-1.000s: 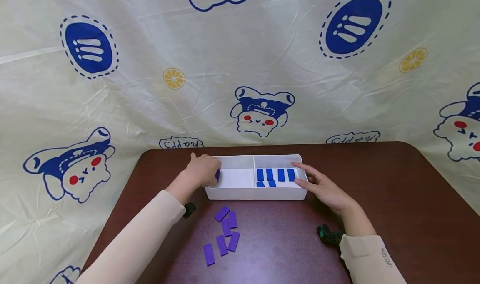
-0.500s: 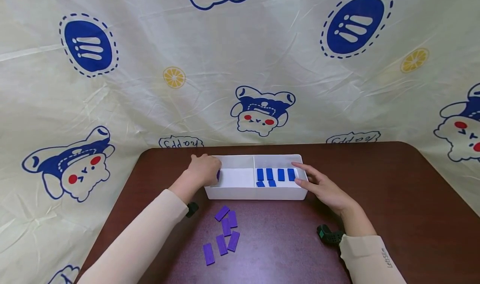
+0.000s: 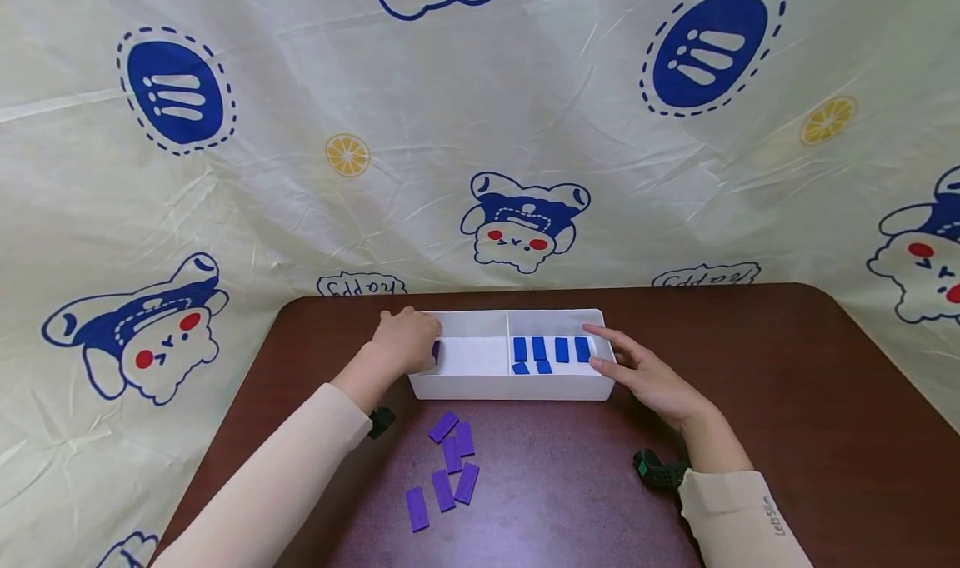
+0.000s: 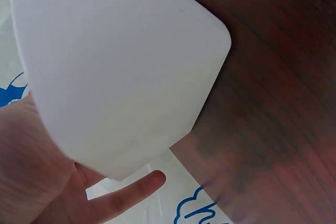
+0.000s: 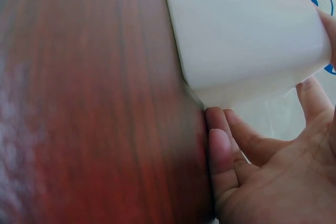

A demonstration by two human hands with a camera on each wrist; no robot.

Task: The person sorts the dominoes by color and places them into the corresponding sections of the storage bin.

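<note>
A white two-compartment box (image 3: 513,387) stands on the table. My left hand (image 3: 406,340) reaches over its left end into the left compartment, pinching a purple rectangular tile (image 3: 436,351) of which only a sliver shows. Most of that hand's fingertips are hidden in the head view. The left wrist view shows the box's outer end wall (image 4: 126,66), one finger (image 4: 131,193) stretched outside it. My right hand (image 3: 652,382) holds the box's right end, thumb and index finger over the rim; its lower fingers (image 5: 220,150) sit beneath the end wall in the right wrist view.
Several blue tiles (image 3: 562,350) lie in the right compartment, four-sided and flat in two rows. In front of the box, several loose purple tiles (image 3: 443,490) are scattered on the dark brown table (image 3: 570,485). A patterned cloth (image 3: 420,218) hangs behind the table.
My left wrist and forearm shift very slightly while the hand stays at the box's left end. The right hand, box and loose tiles stay in place.
</note>
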